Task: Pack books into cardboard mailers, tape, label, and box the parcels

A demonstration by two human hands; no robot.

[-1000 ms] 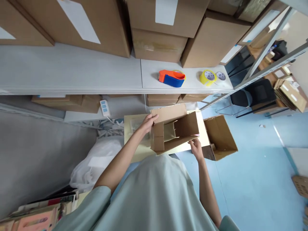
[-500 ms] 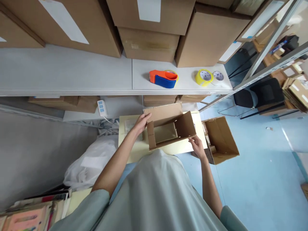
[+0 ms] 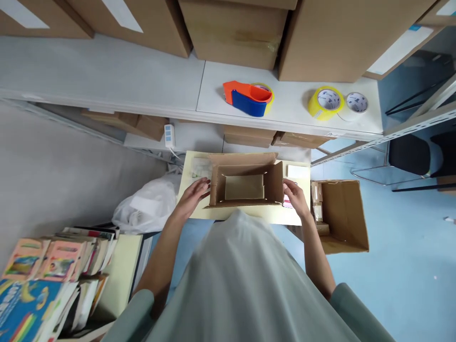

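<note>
An open brown cardboard box (image 3: 245, 183) stands upright on a small pale yellow table (image 3: 228, 212), flaps spread, nothing visible inside. My left hand (image 3: 194, 194) lies against the box's left side with fingers stretched out. My right hand (image 3: 295, 196) rests against the box's right flap, fingers loosely extended, over a small pink and white item on the table. A clear plastic packet (image 3: 200, 167) lies on the table left of the box.
An orange and blue tape dispenser (image 3: 248, 98), a yellow tape roll (image 3: 325, 102) and a white one (image 3: 356, 102) sit on the shelf above. Another open carton (image 3: 342, 216) stands on the blue floor at right. A white plastic bag (image 3: 149, 205) and stacked books (image 3: 53, 270) lie at left.
The box has been turned from tilted on its side to standing upright on the table. Both hands moved from its edges to its two sides. The camera tipped down and left.
</note>
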